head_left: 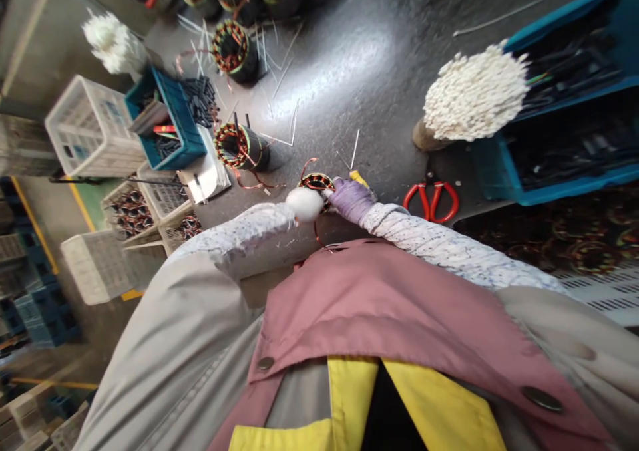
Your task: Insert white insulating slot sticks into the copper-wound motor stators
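Observation:
A motor stator [317, 181] with copper windings sits at the near edge of the dark worktable, between my hands. My left hand [304, 204], in a white glove, is closed against its left near side; the fingertips are hidden. My right hand [350, 199], in a purple glove, grips the right side of the rim with bent fingers. Just beyond the right hand shows a small yellow object [360, 179], its kind unclear, with a thin white tube [355, 148] near it. Copper leads stick out above and below the stator.
Another stator [242, 146] stands left, with more behind. Red-handled scissors [431, 200] and a bundle of white tubes [476, 95] lie right, beside blue bins [549, 195] of black sleeves. A blue box [192, 146] and a white crate [82, 128] stand left.

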### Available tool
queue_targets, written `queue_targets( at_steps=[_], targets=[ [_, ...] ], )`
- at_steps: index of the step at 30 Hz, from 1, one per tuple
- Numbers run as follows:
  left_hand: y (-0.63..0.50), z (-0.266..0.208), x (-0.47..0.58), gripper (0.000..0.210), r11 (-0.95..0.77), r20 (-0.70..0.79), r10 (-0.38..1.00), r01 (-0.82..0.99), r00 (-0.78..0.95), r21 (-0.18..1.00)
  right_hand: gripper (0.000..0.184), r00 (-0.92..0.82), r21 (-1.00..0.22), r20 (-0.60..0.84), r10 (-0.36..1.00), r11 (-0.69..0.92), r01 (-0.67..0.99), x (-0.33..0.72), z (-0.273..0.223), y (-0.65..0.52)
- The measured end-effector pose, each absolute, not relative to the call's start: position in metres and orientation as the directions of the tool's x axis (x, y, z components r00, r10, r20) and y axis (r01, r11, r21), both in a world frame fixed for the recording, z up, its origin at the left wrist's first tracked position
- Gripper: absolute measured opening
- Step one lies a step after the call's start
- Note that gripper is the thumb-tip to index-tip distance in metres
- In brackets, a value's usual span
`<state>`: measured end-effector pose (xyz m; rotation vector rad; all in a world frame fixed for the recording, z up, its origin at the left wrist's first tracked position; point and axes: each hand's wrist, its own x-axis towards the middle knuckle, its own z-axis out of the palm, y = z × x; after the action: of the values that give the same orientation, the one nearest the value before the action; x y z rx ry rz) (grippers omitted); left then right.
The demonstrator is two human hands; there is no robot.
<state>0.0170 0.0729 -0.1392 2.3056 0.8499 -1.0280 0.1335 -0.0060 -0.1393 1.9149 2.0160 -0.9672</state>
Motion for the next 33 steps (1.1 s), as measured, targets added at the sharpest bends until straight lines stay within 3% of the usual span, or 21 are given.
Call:
queue_targets(
  at_steps=[4, 7, 9, 11, 13, 16, 20, 24, 26, 29, 31, 33],
  targets=[
    [0.053, -0.125, 0.013, 0.033, -0.600, -0.752, 0.300, 0.729, 0.587, 0.330, 0.042, -0.124, -0.376, -0.553, 0.824, -0.115, 0.919, 0.134, -0.150, -0.004],
    [0.052, -0.117, -0.006, 0.039, -0.504, -0.579, 0.457, 0.733, 0.675, 0.457, 0.040, -0.138, -0.461, -0.492, 0.860, -0.123, 0.879, 0.145, -0.161, -0.019],
    [0.065, -0.120, -0.021, 0.035, -0.513, -0.397, 0.607, 0.721, 0.688, 0.466, 0.047, -0.044, -0.493, -0.398, 0.916, -0.174, 0.853, 0.156, -0.170, -0.035],
    [0.083, -0.131, -0.031, 0.027, -0.619, -0.300, 0.606, 0.673, 0.737, 0.404, 0.050, 0.128, -0.507, -0.342, 0.931, -0.297, 0.809, 0.165, -0.176, -0.050],
    [0.096, -0.148, -0.033, 0.019, -0.744, -0.309, 0.476, 0.564, 0.824, 0.359, 0.046, 0.227, -0.491, -0.382, 0.896, -0.405, 0.771, 0.169, -0.180, -0.055],
    [0.104, -0.173, -0.023, 0.018, -0.810, -0.328, 0.344, 0.455, 0.880, 0.370, 0.037, 0.154, -0.439, -0.499, 0.853, -0.402, 0.804, 0.167, -0.177, -0.043],
    [0.100, -0.189, -0.013, 0.026, -0.755, -0.346, 0.406, 0.523, 0.846, 0.394, 0.034, 0.076, -0.385, -0.582, 0.809, -0.356, 0.851, 0.156, -0.167, -0.017],
    [0.098, -0.187, -0.011, 0.031, -0.715, -0.381, 0.416, 0.556, 0.826, 0.424, 0.030, 0.081, -0.447, -0.598, 0.798, -0.416, 0.792, 0.150, -0.169, -0.009],
    [0.099, -0.183, -0.010, 0.032, -0.708, -0.397, 0.406, 0.558, 0.823, 0.432, 0.027, 0.113, -0.551, -0.621, 0.775, -0.534, 0.641, 0.150, -0.175, -0.014],
    [0.101, -0.176, -0.008, 0.032, -0.678, -0.431, 0.431, 0.600, 0.793, 0.424, 0.033, 0.351, -0.703, -0.619, 0.703, -0.695, 0.150, 0.150, -0.186, -0.026],
    [0.101, -0.175, -0.009, 0.031, -0.670, -0.432, 0.434, 0.604, 0.791, 0.432, 0.039, 0.575, -0.769, -0.584, 0.572, -0.618, -0.166, 0.146, -0.192, -0.028],
    [0.100, -0.176, -0.010, 0.029, -0.671, -0.414, 0.421, 0.584, 0.807, 0.457, 0.045, 0.655, -0.805, -0.565, 0.502, -0.509, -0.305, 0.139, -0.198, -0.017]
  ],
)
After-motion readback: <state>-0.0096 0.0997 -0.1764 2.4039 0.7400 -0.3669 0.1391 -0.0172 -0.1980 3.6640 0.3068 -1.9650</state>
